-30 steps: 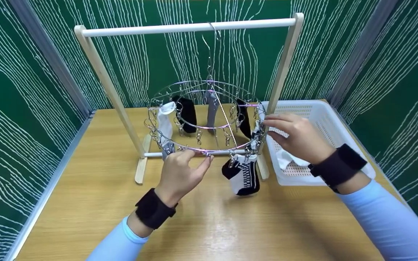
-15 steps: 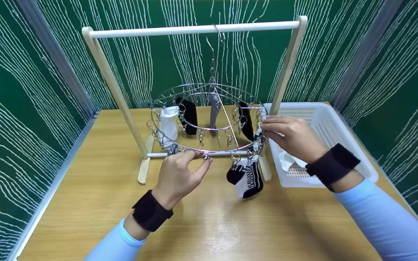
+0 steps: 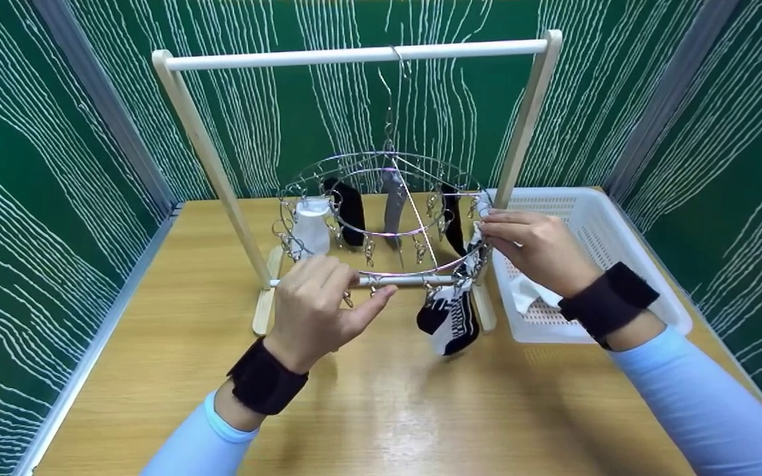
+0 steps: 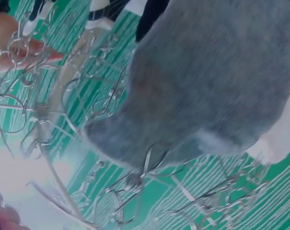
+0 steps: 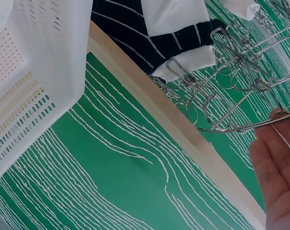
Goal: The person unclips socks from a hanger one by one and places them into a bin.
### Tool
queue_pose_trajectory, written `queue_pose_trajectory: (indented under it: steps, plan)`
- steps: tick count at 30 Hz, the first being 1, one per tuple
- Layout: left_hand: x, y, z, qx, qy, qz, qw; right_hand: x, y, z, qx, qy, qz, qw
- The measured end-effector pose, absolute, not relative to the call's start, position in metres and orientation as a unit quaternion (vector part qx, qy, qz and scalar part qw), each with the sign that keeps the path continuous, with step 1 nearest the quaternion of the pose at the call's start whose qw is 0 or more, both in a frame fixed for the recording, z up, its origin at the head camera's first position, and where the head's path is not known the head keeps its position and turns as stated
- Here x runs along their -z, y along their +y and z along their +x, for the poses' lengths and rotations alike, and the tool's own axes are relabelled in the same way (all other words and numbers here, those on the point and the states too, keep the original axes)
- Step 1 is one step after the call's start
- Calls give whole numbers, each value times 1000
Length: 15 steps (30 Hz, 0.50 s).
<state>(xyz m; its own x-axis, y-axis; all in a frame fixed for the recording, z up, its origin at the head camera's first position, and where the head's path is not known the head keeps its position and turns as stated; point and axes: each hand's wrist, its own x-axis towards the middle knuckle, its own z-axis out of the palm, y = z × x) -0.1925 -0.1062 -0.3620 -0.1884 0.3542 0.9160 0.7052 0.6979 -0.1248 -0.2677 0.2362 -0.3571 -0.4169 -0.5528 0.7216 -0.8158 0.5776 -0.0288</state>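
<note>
A round metal clip hanger hangs from the rack, with socks clipped around it. My left hand is at its front rim, thumb stretched out and apart from the bent fingers. A grey sock fills much of the left wrist view. My right hand pinches the hanger's right rim between fingers and thumb; its fingers show against the wire in the right wrist view. Near it hangs a black-and-white patterned sock. A white sock hangs at the left, black socks farther back.
A wooden rack with a white crossbar stands on the wooden table. To its right sits a white perforated basket with a white cloth item inside. Green walls with white lines enclose the back and sides.
My left hand has let go of its pinch at the front rim and shifted left, thumb spreading away. The white sock has turned flatter to view. My right hand stays at the right rim.
</note>
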Motion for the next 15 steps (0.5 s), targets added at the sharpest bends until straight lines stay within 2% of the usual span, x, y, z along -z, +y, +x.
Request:
queue_pose_trajectory:
  steps: [8, 15]
  plan:
    - [354, -95, -195, 66, -769, -368, 518, 355, 238, -267, -192, -819, 411, 351]
    - [356, -97, -194, 76, -758, -372, 530, 350, 238, -262, -202, -817, 408, 354]
